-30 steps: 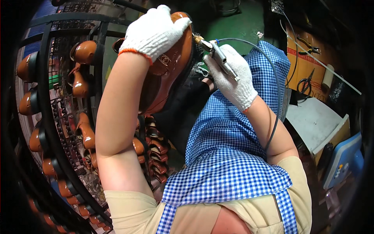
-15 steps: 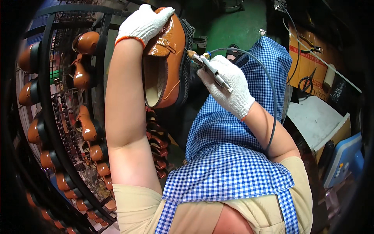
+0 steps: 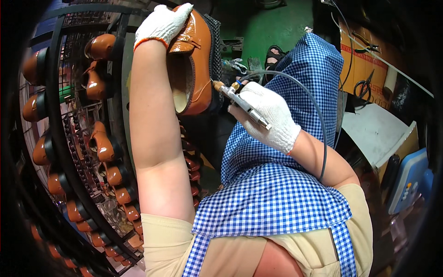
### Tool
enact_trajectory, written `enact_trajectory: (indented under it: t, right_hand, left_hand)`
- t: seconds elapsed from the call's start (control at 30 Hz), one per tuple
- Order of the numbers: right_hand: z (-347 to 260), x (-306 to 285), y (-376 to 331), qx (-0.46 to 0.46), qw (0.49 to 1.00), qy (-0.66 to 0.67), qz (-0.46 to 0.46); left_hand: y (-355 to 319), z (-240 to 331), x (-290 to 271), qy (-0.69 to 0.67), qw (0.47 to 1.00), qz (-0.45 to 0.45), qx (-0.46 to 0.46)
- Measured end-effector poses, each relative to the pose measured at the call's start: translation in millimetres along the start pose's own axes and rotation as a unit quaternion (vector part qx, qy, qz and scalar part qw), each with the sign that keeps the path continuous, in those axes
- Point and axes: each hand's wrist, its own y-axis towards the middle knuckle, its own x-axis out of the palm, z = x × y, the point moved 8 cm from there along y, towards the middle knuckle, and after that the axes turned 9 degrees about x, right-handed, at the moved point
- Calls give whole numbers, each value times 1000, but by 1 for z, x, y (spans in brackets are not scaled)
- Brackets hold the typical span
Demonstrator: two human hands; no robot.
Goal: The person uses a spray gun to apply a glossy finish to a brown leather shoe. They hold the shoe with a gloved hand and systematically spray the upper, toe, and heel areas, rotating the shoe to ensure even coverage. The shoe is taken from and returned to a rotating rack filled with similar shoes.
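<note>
My left hand (image 3: 162, 23), in a white knit glove, grips a glossy tan leather shoe (image 3: 191, 64) by its toe and holds it raised, opening turned toward me. My right hand (image 3: 267, 115), also gloved, is closed around a slim metal pen-like tool (image 3: 240, 102) with a brass tip. The tip sits right at the shoe's side edge near the sole. A grey hose (image 3: 309, 106) loops from the tool over my right forearm. A blue and white checked apron (image 3: 277, 198) covers my lap.
A black metal rack (image 3: 55, 120) curves along my left, carrying several tan and brown shoes (image 3: 104, 143) on pegs. Green floor (image 3: 272, 27) lies ahead, with a sandalled foot (image 3: 276, 55). To the right are cardboard, scissors (image 3: 362, 85), a white surface (image 3: 374, 129) and a blue device (image 3: 408, 177).
My left hand has turned and lifted the shoe so it stands more upright. My right hand with the tool has dropped lower, its tip now at the shoe's side.
</note>
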Motion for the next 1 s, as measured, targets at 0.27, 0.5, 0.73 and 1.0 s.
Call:
enact_trajectory:
  t: [0.27, 0.5, 0.73, 1.0]
  right_hand:
    - [-9, -26, -11, 36, 999, 13, -10]
    - [44, -43, 5, 39, 994, -72, 67]
    - [61, 1, 29, 150, 987, 63, -15]
    - [61, 41, 35, 166, 983, 41, -66]
  left_hand:
    - [-28, -2, -16, -51, 999, 11, -10]
    - [-185, 17, -48, -429, 877, 176, 125]
    - [-259, 45, -5, -300, 922, 90, 229]
    - [-334, 5, -29, -369, 893, 214, 141]
